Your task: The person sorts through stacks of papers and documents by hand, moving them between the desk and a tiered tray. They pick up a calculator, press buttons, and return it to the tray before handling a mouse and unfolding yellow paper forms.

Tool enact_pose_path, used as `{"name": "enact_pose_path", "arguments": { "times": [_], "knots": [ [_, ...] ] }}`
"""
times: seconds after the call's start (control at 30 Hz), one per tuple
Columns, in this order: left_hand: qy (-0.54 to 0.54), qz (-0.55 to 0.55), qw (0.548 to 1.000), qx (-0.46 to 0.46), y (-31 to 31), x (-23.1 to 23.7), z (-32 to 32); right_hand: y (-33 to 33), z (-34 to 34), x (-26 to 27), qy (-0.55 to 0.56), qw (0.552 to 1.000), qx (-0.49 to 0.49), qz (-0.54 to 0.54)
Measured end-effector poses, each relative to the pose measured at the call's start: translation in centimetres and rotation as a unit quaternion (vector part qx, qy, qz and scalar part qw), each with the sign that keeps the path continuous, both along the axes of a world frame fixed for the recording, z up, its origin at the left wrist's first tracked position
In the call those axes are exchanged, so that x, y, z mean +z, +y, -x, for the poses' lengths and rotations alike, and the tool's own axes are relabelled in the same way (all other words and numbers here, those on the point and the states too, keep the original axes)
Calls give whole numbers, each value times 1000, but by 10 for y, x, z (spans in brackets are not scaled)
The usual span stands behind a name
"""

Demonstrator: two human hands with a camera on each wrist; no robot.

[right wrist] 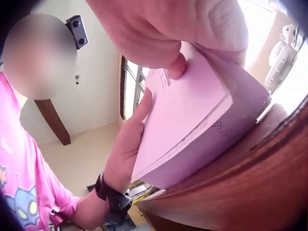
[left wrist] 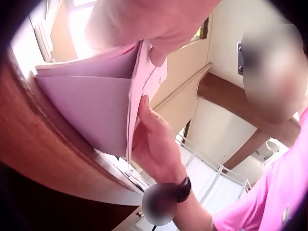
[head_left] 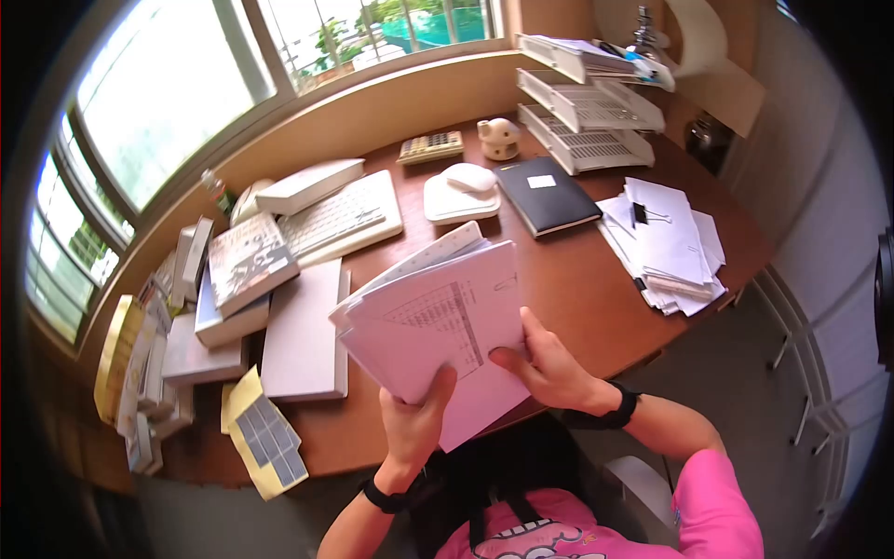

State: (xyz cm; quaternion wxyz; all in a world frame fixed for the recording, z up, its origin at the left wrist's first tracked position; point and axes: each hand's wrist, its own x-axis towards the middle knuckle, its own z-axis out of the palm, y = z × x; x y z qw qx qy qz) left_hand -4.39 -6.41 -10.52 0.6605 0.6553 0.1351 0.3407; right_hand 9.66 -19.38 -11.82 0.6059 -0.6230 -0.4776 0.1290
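A loose stack of printed papers (head_left: 419, 335) is held up over the near edge of the desk, its sheets fanned a little at the top left. My left hand (head_left: 414, 419) grips its lower left side, thumb across the front sheet. On the lower right side, my right hand (head_left: 551, 368) pinches the papers, the thumb on the printed face and fingers behind. One sheet hangs lower than the others between the hands. In the right wrist view the papers (right wrist: 192, 110) spread apart at the edge, with handwriting on a back sheet.
On the brown desk (head_left: 559, 289), a black notebook (head_left: 548, 196) and clipped papers (head_left: 666, 228) lie to the right, below a letter tray (head_left: 596, 102). A keyboard (head_left: 345, 219), white box (head_left: 303, 335) and piled books (head_left: 247, 261) fill the left. Yellow-backed sheets (head_left: 265, 438) overhang the front edge.
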Motion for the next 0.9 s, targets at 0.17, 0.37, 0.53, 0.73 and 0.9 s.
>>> {"name": "enact_pose_path", "arguments": {
  "times": [0.17, 0.37, 0.53, 0.73, 0.9],
  "knots": [
    [-81, -208, 974, 48, 11, 15, -25, -7, -14, 27, -4, 1000, -17, -16],
    [28, 215, 967, -131, 36, 29, -73, -32, -96, 51, -153, 969, -138, 139],
    [138, 333, 912, -196, 42, -2, -101, -82, -174, 27, -295, 700, -426, 492],
    [168, 353, 890, -235, 37, -22, -127, -106, -203, 3, -184, 746, -384, 511],
    [248, 287, 889, -257, 35, -10, -132, -117, -203, 21, -177, 773, -392, 466]
  ]
}}
